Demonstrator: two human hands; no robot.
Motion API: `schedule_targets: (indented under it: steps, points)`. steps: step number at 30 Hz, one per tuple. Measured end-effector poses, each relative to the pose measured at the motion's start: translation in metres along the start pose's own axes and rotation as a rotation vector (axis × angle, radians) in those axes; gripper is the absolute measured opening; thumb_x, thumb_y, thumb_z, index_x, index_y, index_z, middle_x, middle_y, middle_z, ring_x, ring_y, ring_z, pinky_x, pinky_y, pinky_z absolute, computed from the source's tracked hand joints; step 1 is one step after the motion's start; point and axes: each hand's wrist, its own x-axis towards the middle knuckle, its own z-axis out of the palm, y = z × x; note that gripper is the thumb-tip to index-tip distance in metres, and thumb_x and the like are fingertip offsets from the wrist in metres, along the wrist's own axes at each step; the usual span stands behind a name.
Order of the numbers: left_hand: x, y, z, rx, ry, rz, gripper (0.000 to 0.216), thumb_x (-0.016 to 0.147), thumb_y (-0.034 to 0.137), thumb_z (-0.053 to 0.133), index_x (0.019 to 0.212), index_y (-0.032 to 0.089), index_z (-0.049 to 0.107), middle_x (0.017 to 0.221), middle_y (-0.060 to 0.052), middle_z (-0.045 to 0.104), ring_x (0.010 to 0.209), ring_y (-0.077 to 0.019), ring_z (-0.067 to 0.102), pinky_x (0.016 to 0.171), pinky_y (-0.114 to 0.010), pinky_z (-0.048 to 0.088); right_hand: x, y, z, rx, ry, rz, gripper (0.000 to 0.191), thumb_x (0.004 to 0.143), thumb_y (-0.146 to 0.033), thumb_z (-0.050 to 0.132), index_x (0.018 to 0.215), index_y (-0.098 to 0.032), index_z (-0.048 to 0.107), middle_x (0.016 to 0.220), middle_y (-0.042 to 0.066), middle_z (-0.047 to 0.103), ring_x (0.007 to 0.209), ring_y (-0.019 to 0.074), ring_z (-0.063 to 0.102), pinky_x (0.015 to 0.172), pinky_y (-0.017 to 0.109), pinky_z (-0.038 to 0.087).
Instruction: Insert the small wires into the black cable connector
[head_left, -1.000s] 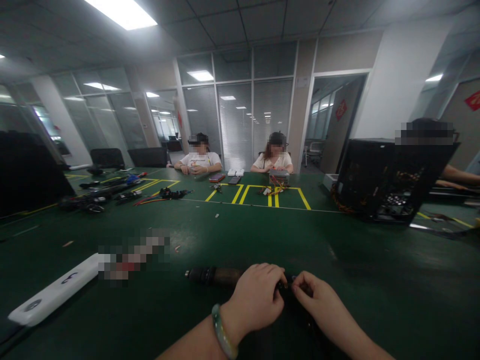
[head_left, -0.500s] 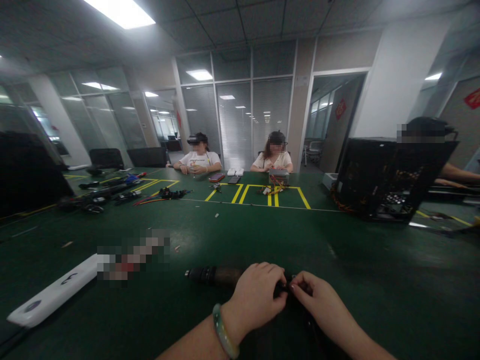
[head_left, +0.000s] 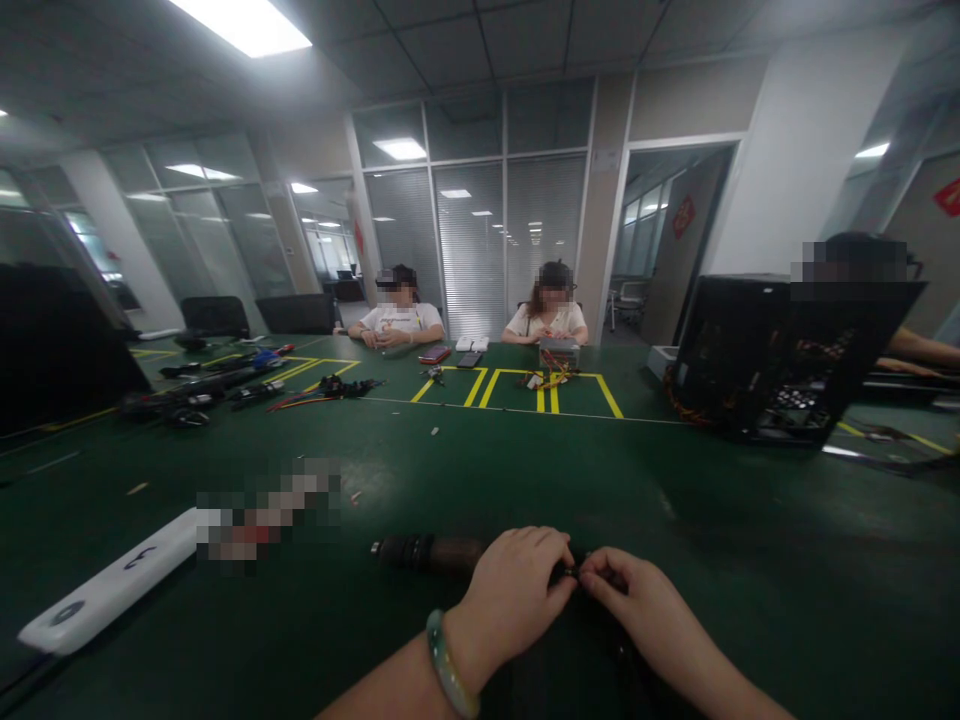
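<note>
A dark power drill (head_left: 442, 553) lies on its side on the green table (head_left: 420, 660), its chuck and metal tip pointing left. Over the drill's rear part curls my left hand (head_left: 521, 580), closed, with a green bangle (head_left: 448, 665) at the wrist. Close to its fingertips, my right hand (head_left: 637, 600) is in a pinch at the drill's right end. Whatever small dark piece sits between the two sets of fingertips is too small and shaded to name. Both hands and their shadow hide much of the drill's rear and lower part.
At left lies a white power strip (head_left: 120, 580). A black computer case (head_left: 787, 360) stands at right. Further back are cables (head_left: 337, 387), a grey box with coloured wires (head_left: 559, 355) and yellow tape lines (head_left: 514, 390). Two people sit opposite; another person is partly behind the case.
Both hands stay at the drill's right end with almost no movement. The whole view has shifted very slightly.
</note>
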Motion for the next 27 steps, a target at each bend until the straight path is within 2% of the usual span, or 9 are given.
schedule_targets:
  steps: [8, 15, 23, 27]
  points:
    - [0.0013, 0.0025, -0.0022, 0.031, -0.033, -0.011, 0.007, 0.086, 0.019, 0.063, 0.091, 0.021, 0.059, 0.108, 0.0, 0.064, 0.102, -0.0203, 0.057, 0.092, -0.037, 0.043, -0.0025, -0.0015, -0.0003, -0.098, 0.037, 0.002, 0.017, 0.088, -0.031, 0.053, 0.082, -0.021, 0.065, 0.073, -0.001, 0.066, 0.068, 0.0166, 0.06, 0.059, 0.023, 0.04]
    - [-0.0002, 0.0018, -0.0036, 0.029, -0.027, 0.008, 0.015, 0.081, 0.023, 0.067, 0.093, 0.023, 0.058, 0.108, 0.003, 0.063, 0.102, -0.0186, 0.056, 0.092, -0.035, 0.043, -0.0024, 0.0009, 0.0002, -0.036, 0.02, 0.027, 0.019, 0.089, -0.033, 0.052, 0.084, -0.02, 0.066, 0.078, 0.0, 0.068, 0.073, 0.0175, 0.062, 0.062, 0.024, 0.042]
    - [-0.0005, -0.0001, -0.0014, -0.011, 0.001, 0.017, 0.011, 0.083, 0.018, 0.063, 0.091, 0.022, 0.058, 0.111, 0.003, 0.063, 0.103, -0.0192, 0.057, 0.092, -0.035, 0.043, 0.001, 0.0061, 0.0004, 0.008, -0.007, 0.017, 0.021, 0.089, -0.036, 0.053, 0.084, -0.02, 0.067, 0.077, 0.0, 0.067, 0.072, 0.0169, 0.061, 0.062, 0.024, 0.042]
    - [-0.0011, -0.0018, -0.0009, -0.035, 0.007, 0.004, 0.014, 0.083, 0.019, 0.064, 0.096, 0.023, 0.059, 0.114, 0.002, 0.062, 0.105, -0.0189, 0.057, 0.093, -0.035, 0.043, 0.0001, 0.0026, -0.0015, 0.018, -0.016, 0.025, 0.021, 0.089, -0.035, 0.053, 0.083, -0.02, 0.067, 0.077, 0.0, 0.066, 0.072, 0.0165, 0.06, 0.061, 0.023, 0.041]
